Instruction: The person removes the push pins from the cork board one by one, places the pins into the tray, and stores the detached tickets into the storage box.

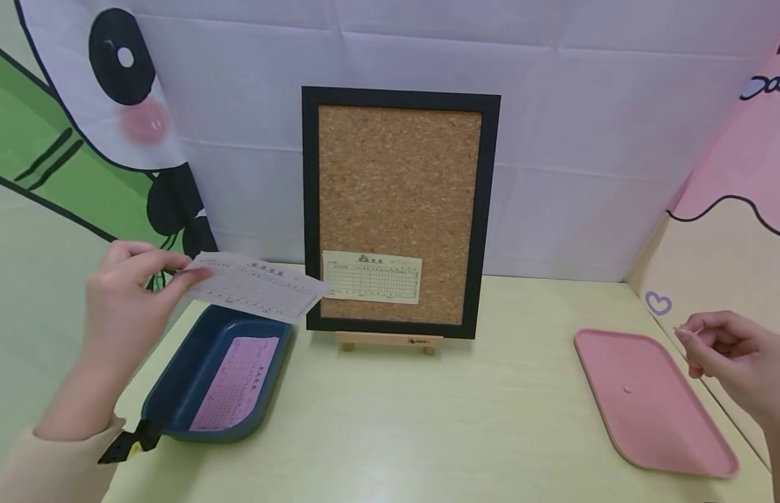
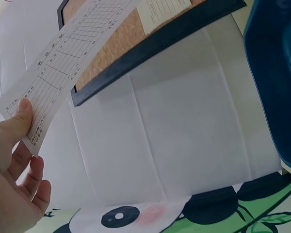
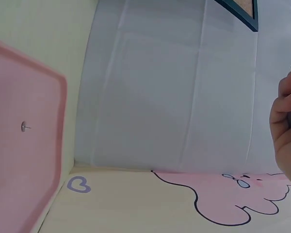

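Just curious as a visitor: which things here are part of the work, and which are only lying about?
In use:
left hand pinching white slip
right hand
cork board
yellow slip
pin
pink tray

Lying about:
blue tray
pink slip

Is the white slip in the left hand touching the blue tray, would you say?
Apart: the head view shows the white slip held above the blue tray.

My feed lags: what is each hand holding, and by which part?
Left hand pinches the white form slip by its left end. Right hand seems to pinch something tiny at its fingertips; what it is cannot be told.
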Available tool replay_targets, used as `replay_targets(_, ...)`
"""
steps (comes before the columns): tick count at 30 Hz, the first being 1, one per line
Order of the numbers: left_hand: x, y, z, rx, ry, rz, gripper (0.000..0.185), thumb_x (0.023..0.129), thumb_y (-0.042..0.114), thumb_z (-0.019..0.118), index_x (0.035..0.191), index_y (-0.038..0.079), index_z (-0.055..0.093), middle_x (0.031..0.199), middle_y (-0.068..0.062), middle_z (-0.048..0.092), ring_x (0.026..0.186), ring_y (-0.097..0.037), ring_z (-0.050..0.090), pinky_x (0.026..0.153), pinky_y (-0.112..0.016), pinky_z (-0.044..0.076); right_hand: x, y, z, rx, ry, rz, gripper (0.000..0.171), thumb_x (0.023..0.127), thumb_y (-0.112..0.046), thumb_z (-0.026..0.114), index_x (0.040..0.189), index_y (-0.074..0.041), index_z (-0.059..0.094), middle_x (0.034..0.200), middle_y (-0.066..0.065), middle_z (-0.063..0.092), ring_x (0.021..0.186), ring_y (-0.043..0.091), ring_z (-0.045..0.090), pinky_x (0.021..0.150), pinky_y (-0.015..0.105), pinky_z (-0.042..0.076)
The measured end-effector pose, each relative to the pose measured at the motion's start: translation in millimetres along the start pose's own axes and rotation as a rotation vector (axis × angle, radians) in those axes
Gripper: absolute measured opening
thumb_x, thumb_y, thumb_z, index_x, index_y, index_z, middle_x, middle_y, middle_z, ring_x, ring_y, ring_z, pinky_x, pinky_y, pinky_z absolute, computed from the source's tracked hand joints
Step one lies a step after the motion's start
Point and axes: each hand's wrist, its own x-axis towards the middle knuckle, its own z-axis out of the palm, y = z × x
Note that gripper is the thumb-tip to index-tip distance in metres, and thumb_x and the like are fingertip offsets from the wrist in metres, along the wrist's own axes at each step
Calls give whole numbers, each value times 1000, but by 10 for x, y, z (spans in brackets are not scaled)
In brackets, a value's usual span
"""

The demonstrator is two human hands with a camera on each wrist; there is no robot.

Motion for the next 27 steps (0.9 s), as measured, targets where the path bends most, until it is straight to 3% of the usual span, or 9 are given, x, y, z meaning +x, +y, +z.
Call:
replay_targets(2, -13, -58, -21, 6, -5, 14, 19, 69, 13, 82, 79, -1, 72, 77, 28, 42, 87, 12, 34, 63, -8, 25, -40, 39, -22, -15, -11, -1, 33, 76, 32, 46, 88, 5, 61, 60, 0, 58, 47, 8, 51, 43, 20, 38)
replay_targets(4, -23, -123, -37, 9, -3, 37, 35, 75, 34, 76, 78, -1, 72, 77, 28, 41, 87, 13, 34, 64, -8, 25, -77, 80, -38, 1, -24, -11, 34, 75, 33, 46, 89, 6, 61, 62, 1, 60, 47, 8, 52, 43, 20, 39)
replay_targets(7, -39, -221, -60, 10, -12, 64, 63, 74, 61, 59, 78, -1, 73, 77, 25, 44, 87, 13, 33, 64, -8, 24, -127, 135, -62, -2, -21, 3, 36, 73, 34, 46, 88, 6, 62, 65, 1, 63, 48, 8, 53, 44, 19, 40)
replay_targets(9, -54, -282, -75, 22, -27, 74, 70, 73, 66, 54, 78, -1, 72, 75, 19, 47, 86, 13, 32, 64, -9, 24, -158, 162, -74, -71, -6, 28, 35, 73, 33, 48, 87, 5, 63, 66, -1, 64, 48, 7, 54, 44, 19, 41)
replay_targets(15, -124, -448, -104, 73, -76, 134, 71, 78, 67, 49, 75, -1, 71, 72, -9, 54, 84, 11, 30, 67, -9, 23, -251, 221, -99, -393, 23, 119, 33, 75, 29, 55, 85, -1, 63, 62, -7, 60, 48, 5, 52, 45, 19, 42)
replay_targets(22, -195, -647, -116, 128, -162, 189, 71, 80, 65, 44, 74, 0, 70, 69, -10, 54, 77, 0, 32, 61, -21, 28, -322, 345, -132, -506, 28, 142, 30, 76, 26, 58, 84, -2, 61, 60, -6, 58, 46, 5, 52, 44, 20, 42)
replay_targets(24, -224, -712, -122, 140, -198, 187, 59, 80, 58, 54, 74, 1, 70, 69, -9, 55, 76, -1, 33, 60, -25, 29, -350, 383, -149, -518, 33, 171, 29, 77, 24, 59, 85, -4, 62, 60, -6, 58, 46, 5, 52, 45, 20, 42)
replay_targets(27, -273, -808, -126, 147, -247, 167, 28, 72, 30, 78, 74, 3, 71, 72, -8, 56, 77, 1, 33, 61, -25, 30, -393, 442, -175, -510, 42, 222, 25, 79, 19, 62, 86, -4, 62, 59, -6, 58, 46, 6, 52, 45, 21, 40)
